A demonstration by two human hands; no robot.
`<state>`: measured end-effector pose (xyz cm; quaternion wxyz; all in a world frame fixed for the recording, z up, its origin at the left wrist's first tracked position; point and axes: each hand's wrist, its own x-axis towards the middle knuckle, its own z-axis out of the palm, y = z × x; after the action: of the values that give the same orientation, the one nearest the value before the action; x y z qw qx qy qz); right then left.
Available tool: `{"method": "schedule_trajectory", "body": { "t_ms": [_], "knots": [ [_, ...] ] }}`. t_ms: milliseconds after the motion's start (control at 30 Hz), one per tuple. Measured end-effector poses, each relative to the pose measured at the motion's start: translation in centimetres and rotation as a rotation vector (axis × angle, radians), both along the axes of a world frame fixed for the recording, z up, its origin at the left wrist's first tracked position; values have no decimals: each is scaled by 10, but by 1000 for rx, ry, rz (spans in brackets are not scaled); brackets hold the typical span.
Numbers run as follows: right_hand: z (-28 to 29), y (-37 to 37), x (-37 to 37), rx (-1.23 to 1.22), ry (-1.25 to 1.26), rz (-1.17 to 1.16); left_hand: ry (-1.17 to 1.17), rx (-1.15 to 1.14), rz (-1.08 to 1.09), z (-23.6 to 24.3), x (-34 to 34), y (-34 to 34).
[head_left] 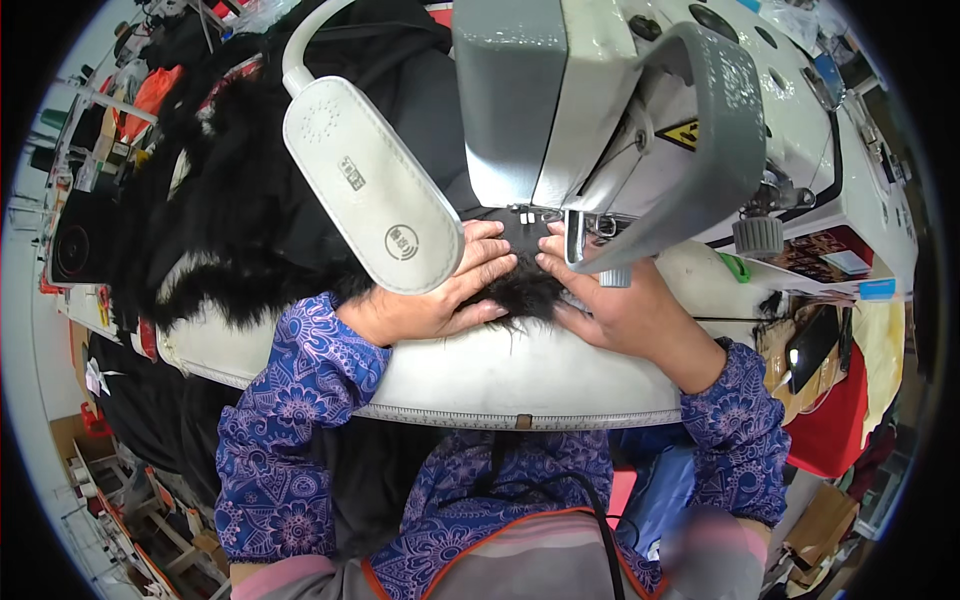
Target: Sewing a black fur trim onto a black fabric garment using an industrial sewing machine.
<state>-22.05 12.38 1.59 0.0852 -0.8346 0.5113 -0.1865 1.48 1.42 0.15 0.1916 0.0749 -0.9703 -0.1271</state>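
Observation:
A black garment with fluffy fur trim lies on the white sewing table, its smooth cloth under the presser foot area of a sewing machine. My left hand rests on the left side of this piece, fingers stretched towards the needle area and thumb apart on the fur. On the other side, my right hand lies with its fingers extended over the cloth and its thumb at the fur's near edge. A white lamp head covers part of my left hand. The machine's grey guard partly blocks the right fingertips.
More black furry cloth is heaped to the left. A measuring tape strip runs along the table's front edge. A phone lies at the right, beside yellowish material. Boxes and scraps stand below on both sides.

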Motion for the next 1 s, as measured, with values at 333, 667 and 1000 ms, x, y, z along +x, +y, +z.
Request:
{"method": "schedule_trajectory", "body": {
  "t_ms": [333, 667, 1000],
  "knots": [
    [-7, -1, 3, 7, -42, -2, -77, 82, 39, 1, 4, 8],
    [-7, -5, 13, 0, -27, -85, 42, 28, 11, -2, -4, -7],
    [-14, -14, 12, -157, -148, -88, 17, -49, 99, 1, -7, -16]
  ]
}}
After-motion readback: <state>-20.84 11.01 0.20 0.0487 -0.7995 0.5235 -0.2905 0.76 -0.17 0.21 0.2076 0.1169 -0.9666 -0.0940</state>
